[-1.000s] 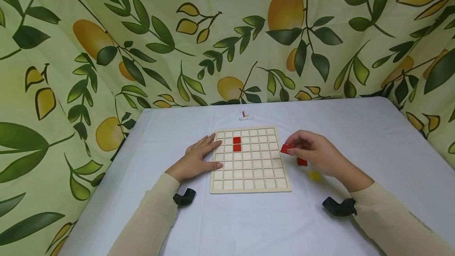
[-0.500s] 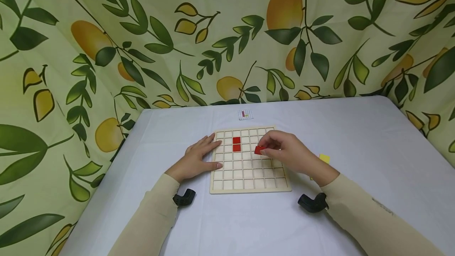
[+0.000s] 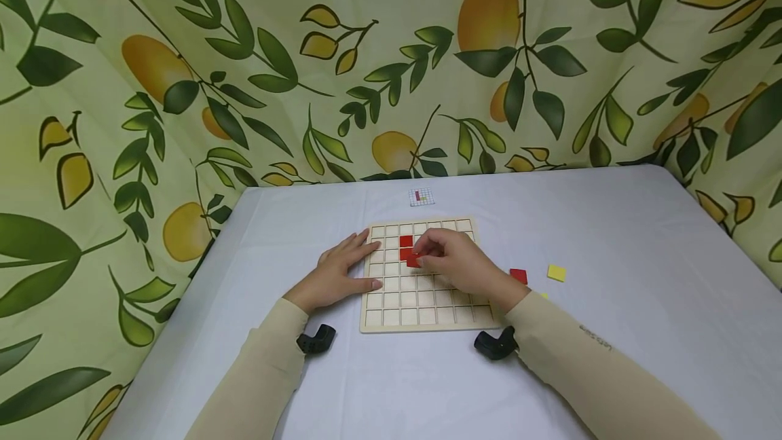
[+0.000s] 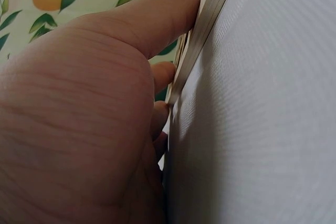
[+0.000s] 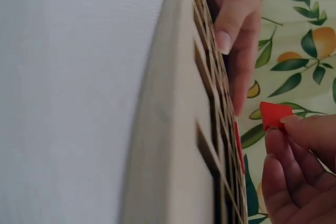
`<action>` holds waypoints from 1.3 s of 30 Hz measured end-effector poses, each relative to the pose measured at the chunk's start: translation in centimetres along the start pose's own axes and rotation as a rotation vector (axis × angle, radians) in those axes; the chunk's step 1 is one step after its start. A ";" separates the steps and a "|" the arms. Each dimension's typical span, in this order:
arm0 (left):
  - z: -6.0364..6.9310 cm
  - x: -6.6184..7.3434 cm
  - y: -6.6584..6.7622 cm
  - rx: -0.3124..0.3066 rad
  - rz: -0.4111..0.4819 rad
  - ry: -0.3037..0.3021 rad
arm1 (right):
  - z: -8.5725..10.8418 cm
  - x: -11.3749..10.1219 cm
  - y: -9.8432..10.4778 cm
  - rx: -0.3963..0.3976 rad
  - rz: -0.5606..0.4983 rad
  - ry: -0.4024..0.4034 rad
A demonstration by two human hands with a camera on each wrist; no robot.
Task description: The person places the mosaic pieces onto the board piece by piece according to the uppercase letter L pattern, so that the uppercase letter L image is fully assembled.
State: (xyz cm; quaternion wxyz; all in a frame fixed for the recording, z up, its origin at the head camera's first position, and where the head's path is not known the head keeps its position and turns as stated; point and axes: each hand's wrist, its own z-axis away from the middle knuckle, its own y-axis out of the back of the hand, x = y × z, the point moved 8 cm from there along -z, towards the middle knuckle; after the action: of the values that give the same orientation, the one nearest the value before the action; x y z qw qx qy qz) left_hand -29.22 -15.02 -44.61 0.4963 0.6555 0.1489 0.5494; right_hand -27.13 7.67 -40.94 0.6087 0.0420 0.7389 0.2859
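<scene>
A wooden grid board point(image 3: 391, 328) lies on the white-covered table. Two red square tiles point(image 3: 406, 241) sit in neighbouring cells of one column near its far side. My left hand point(image 3: 336, 271) rests on the board's left edge, fingers and thumb spread and fairly straight. Between thumb and fingers, my right hand point(image 3: 459, 262) pinches another red tile point(image 3: 412, 261), just nearer to me than the two placed ones. In the right wrist view this pinched tile point(image 5: 274, 115) is clear of the board's surface. The left wrist view shows the left thumb point(image 4: 157, 19) against the board's edge.
Right of the board lie a loose red tile point(image 3: 518, 276), a yellow tile point(image 3: 556, 272) and another yellow piece point(image 3: 545, 295) mostly behind the right forearm. A small printed grid card point(image 3: 421, 197) lies beyond the board. A patterned curtain point(image 3: 391, 87) hangs behind the table.
My right hand has carried the red tile leftward from beside the board to the column with the two red tiles. The left hand has stayed on the board's edge.
</scene>
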 end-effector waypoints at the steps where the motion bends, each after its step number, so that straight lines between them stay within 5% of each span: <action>1: 0.0 -0.1 0.0 -0.001 0.000 0.003 | -0.2 0.1 -0.4 -0.004 0.003 -0.002; 27: 0.0 0.0 0.1 0.003 0.005 -0.001 | -1.1 0.7 -2.2 -0.082 0.234 -0.031; 39: 0.1 -0.1 0.1 -0.006 0.020 0.011 | -0.3 0.0 -1.6 -0.190 0.131 -0.002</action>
State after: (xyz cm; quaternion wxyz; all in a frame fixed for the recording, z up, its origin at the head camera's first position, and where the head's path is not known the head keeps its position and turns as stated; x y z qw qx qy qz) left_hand -29.21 -15.13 -44.58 0.4918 0.6524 0.1436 0.5584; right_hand -27.00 6.26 -41.70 0.5909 0.0326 0.7034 0.3937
